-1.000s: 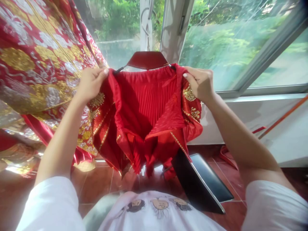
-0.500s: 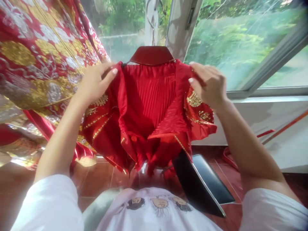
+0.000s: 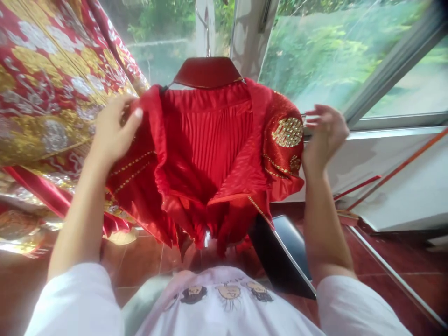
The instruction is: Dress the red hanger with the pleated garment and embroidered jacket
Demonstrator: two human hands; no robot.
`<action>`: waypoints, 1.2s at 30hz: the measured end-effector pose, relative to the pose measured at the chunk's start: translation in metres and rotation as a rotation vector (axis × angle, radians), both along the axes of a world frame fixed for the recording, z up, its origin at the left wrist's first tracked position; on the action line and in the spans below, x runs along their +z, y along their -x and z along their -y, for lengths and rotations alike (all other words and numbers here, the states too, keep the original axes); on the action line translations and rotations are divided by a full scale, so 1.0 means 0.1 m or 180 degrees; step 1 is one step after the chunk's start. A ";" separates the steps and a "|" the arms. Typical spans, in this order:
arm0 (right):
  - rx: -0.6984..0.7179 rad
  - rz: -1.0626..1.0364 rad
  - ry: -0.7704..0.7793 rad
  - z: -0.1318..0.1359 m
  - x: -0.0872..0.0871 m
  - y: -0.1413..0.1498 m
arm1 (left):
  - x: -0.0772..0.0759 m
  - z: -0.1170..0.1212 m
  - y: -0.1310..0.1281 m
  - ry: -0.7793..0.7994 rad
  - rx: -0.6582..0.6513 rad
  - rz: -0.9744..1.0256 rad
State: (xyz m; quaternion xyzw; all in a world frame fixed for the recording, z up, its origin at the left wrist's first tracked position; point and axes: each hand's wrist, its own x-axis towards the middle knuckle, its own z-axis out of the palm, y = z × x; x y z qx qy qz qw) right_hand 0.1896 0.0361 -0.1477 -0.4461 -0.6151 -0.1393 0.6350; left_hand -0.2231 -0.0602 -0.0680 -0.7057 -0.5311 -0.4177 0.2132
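A red garment [image 3: 213,135] with a pleated inside and gold beading hangs in front of me on a hanger [image 3: 208,72] with a broad red-brown top and a metal hook. My left hand [image 3: 114,126] is closed round its left shoulder, thumb in front and the other fingers partly hidden behind the cloth. Just off the right sleeve, which bears a gold emblem [image 3: 287,132], my right hand [image 3: 325,135] is raised with loosely bent fingers apart and holds nothing. The garment's front falls open, its lower edge gathered in folds.
Red cloth with gold and silver embroidery [image 3: 45,70] hangs at the left. Behind the hanger are window panes [image 3: 336,60]. A black laptop-like object [image 3: 280,261] stands low, past the garment's hem. Orange poles [image 3: 399,168] lean at the right, above the red tiled floor [image 3: 381,266].
My right hand has let go of the right shoulder and moved outward, uncovering the gold emblem. My left hand has slid outward along the left shoulder. The view has shifted slightly.
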 end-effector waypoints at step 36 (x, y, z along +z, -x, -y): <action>0.2175 -0.1137 0.3141 0.95 -2.05 1.85 | -1.46 0.66 -1.08 -0.1222 -0.0797 0.1327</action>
